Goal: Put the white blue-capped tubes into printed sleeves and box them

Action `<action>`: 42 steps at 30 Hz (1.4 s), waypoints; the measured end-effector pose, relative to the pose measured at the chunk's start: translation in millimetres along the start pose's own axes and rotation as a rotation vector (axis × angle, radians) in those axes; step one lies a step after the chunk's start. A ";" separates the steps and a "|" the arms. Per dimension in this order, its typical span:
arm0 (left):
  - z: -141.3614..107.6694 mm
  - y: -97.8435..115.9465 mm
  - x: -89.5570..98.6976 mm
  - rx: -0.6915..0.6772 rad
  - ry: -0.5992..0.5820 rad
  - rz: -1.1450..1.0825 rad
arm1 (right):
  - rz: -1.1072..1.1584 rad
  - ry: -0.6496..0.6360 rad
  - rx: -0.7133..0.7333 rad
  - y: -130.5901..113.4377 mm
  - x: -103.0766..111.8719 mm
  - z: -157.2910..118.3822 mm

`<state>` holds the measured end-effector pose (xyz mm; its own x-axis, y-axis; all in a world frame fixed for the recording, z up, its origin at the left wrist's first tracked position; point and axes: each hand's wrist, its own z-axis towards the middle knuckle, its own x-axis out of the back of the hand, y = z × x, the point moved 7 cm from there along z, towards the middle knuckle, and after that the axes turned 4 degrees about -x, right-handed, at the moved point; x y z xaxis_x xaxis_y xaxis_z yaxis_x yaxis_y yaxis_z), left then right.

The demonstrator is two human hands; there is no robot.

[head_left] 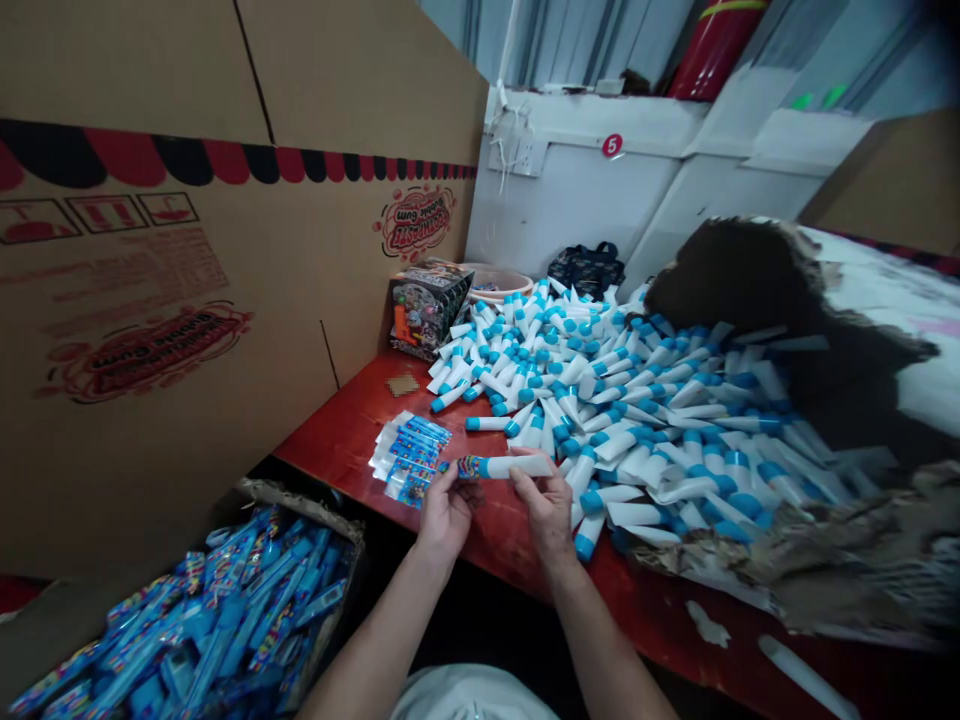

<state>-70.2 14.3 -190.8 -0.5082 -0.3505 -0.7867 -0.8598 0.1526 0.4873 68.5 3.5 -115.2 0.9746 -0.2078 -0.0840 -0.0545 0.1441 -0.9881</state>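
Between my hands, over the front of the red table [337, 412], lies a white tube [517, 466] with its blue-capped end to the left. A colourful printed sleeve [469, 467] sits at that capped end. My left hand [448, 515] pinches the sleeve. My right hand [546, 508] grips the white flat end of the tube. Just beyond my left hand, a stack of flat blue printed sleeves [411, 450] rests on the table. A large heap of white tubes with blue caps [570, 370] spreads beyond and to the right of my right hand.
An open carton [349, 530] at lower left holds many blue sleeved tubes [225, 610]. Tall cardboard boxes [225, 260] wall off the left. A torn carton [862, 330] lies on its side at right. A printed box [426, 308], a basin [501, 282] and a dark bag [587, 268] stand behind.
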 end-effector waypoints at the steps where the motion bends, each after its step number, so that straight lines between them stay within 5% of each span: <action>1: -2.4 -1.1 -2.0 -0.001 -0.008 0.000 | -0.010 0.007 0.007 0.9 1.7 -1.6; 7: -18.4 -1.0 -15.8 0.031 -0.078 -0.019 | 0.118 0.045 0.000 11.1 6.0 -12.5; 13: -28.4 3.0 -32.1 -0.011 -0.202 -0.083 | 0.339 0.125 -0.162 32.6 -2.2 -26.6; 22: -35.9 18.6 -36.9 -0.189 -0.182 -0.049 | 0.212 -0.035 -0.182 45.0 -4.5 -31.8; 26: -40.8 19.0 -39.0 -0.241 -0.185 0.066 | 0.194 -0.151 -0.229 44.3 -22.3 -37.3; 34: -45.0 6.7 -34.7 -0.110 -0.277 0.352 | 0.063 -0.256 -0.231 40.4 -38.1 -32.5; 42: -29.0 40.5 -33.3 -0.014 -0.301 -0.018 | -0.124 -0.490 -0.210 34.3 -43.8 -29.3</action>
<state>-86.6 5.4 -133.9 -0.4863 -0.0627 -0.8715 -0.8693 0.1358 0.4753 17.6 -10.8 -149.2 0.9609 0.2713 0.0553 0.0741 -0.0594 -0.9955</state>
